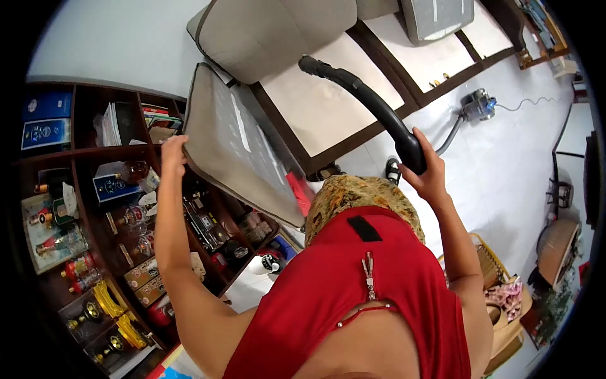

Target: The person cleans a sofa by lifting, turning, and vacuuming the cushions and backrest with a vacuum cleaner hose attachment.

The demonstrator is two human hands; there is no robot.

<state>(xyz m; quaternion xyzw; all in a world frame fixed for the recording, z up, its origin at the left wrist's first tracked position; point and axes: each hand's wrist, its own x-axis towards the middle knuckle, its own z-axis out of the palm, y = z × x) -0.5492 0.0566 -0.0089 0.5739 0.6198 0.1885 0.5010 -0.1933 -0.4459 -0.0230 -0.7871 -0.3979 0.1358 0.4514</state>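
My left hand is closed on the edge of a grey-beige sofa cushion, which stands tilted up on its side against the shelving. A clear plastic-like layer covers the cushion's grey underside. In my right hand is the black handle of a vacuum cleaner wand. Its far tip hangs over the bare pale seat base of the wooden sofa frame, beside a backrest cushion. Whether the tip touches anything I cannot tell. A grey hose links the wand to the vacuum cleaner body on the floor.
On the left, a dark wooden shelf unit holds boxes, bottles and papers. Another cushion leans at the far end of the sofa. The power cord runs across the white tiled floor. A yellow-framed chair stands at the right.
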